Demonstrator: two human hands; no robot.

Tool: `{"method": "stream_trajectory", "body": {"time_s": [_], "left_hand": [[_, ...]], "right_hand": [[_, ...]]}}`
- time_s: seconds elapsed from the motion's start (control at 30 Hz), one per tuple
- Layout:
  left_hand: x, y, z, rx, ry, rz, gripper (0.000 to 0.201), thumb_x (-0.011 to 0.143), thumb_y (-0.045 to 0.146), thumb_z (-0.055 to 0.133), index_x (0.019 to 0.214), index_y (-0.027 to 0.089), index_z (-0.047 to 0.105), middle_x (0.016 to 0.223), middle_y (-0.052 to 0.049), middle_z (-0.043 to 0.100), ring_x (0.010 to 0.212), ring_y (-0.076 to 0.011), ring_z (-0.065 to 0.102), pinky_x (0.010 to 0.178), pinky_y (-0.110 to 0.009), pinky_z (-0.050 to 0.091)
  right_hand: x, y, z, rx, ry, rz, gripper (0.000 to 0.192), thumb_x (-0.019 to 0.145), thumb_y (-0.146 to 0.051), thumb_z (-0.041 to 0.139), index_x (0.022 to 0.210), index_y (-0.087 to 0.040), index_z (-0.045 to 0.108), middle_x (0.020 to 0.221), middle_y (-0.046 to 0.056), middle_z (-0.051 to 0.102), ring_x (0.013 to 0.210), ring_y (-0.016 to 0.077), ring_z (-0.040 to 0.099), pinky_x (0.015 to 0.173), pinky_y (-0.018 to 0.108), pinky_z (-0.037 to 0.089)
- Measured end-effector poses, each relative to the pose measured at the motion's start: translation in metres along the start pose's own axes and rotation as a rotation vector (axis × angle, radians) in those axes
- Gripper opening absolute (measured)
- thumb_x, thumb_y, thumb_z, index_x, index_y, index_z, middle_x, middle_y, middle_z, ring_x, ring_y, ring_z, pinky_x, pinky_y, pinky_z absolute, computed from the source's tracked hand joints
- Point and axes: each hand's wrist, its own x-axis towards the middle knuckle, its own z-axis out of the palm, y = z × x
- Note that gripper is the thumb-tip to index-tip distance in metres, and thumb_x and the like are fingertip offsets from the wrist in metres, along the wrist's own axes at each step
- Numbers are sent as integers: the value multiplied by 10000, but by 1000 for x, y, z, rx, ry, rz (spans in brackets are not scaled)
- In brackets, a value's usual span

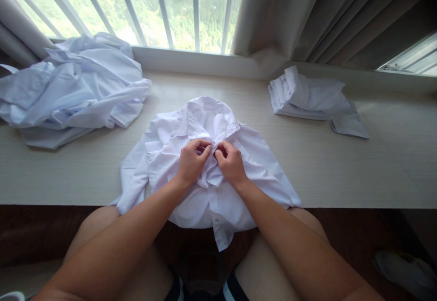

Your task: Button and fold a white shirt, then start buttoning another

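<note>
A white collared shirt (262, 160) lies face up on the pale wooden ledge (341, 173), its hem hanging over the front edge toward my knees. My left hand (191, 160) and my right hand (231, 161) meet at the shirt's front placket just below the collar (208, 114). Both pinch the fabric there with bent fingers, knuckles nearly touching. The cloth bunches up under them. Any button between the fingertips is hidden.
A crumpled heap of white shirts (71, 87) sits at the far left of the ledge. A stack of folded white shirts (310, 98) lies at the far right. Behind are a barred window (164, 9) and grey curtains (307, 14). A shoe (406, 269) rests on the floor.
</note>
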Motion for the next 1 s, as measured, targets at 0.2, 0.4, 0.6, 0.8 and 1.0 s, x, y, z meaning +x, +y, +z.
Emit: {"method": "stream_trajectory", "body": {"time_s": [0.2,0.4,0.6,0.8,1.0], "left_hand": [[1,1,-1,8,-27,2,134,880,258,683,912,183,791,950,-58,787,856,-185,713,824,-306,554],[1,4,-3,2,-40,3,152,894,262,661,904,187,793,954,-56,792,888,-199,720,824,-313,549],[3,1,-3,7,-75,6,183,880,351,707,878,186,785,905,-59,784,830,-202,708,782,-317,540],[5,-2,-2,5,-71,-20,182,873,341,700,827,180,771,860,-55,772,807,-195,686,771,-307,521],[7,-1,-4,-17,-74,-35,213,895,345,664,807,179,763,838,-40,768,798,-187,675,776,-302,509]], "right_hand": [[0,2,-1,-35,7,-28,159,895,-322,580,805,-193,600,762,0,648,700,151,596,719,268,454],[1,4,0,-47,4,-23,163,895,-349,608,835,-198,611,782,11,665,718,163,615,726,279,473],[0,6,2,-71,10,-46,187,924,-372,607,849,-202,601,796,14,669,736,167,630,735,284,479],[-1,6,2,-58,9,-69,157,925,-360,609,898,-206,599,835,16,673,756,167,638,757,286,499],[-1,4,1,-54,1,-85,173,936,-377,610,920,-205,597,860,25,675,761,168,634,760,288,503]]}}
